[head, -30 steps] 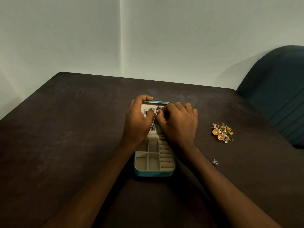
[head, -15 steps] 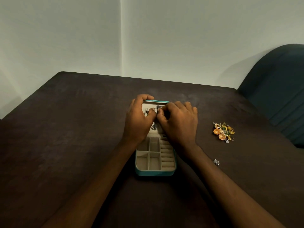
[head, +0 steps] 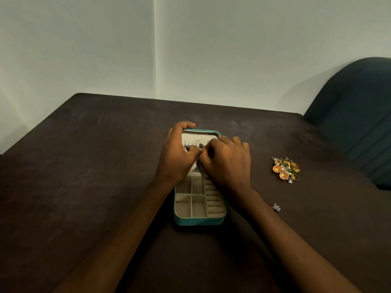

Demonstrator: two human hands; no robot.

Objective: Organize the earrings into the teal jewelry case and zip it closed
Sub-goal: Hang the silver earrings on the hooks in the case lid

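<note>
Dark brown table (head: pixel 84 187), pale corner walls, teal chair (head: pixel 357 123) far right. Open teal jewelry case (head: pixel 198 222); left hand (head: pixel 177 157) and right hand (head: pixel 227 163) pinching dark earrings (head: pixel 200 145) at lid. Orange-gold earring pile (head: pixel 284 169) and silver stud (head: pixel 276 207) right.

The worktop (head: pixel 84 187) looks a matt dark brown with a faintly mottled surface, the teal jewelry case (head: pixel 198 221) is lined in soft matt cream fabric, the heaped earrings (head: pixel 284 169) glint like shiny gold-toned metal, and the chair (head: pixel 355 123) is dull dark upholstery.
</note>
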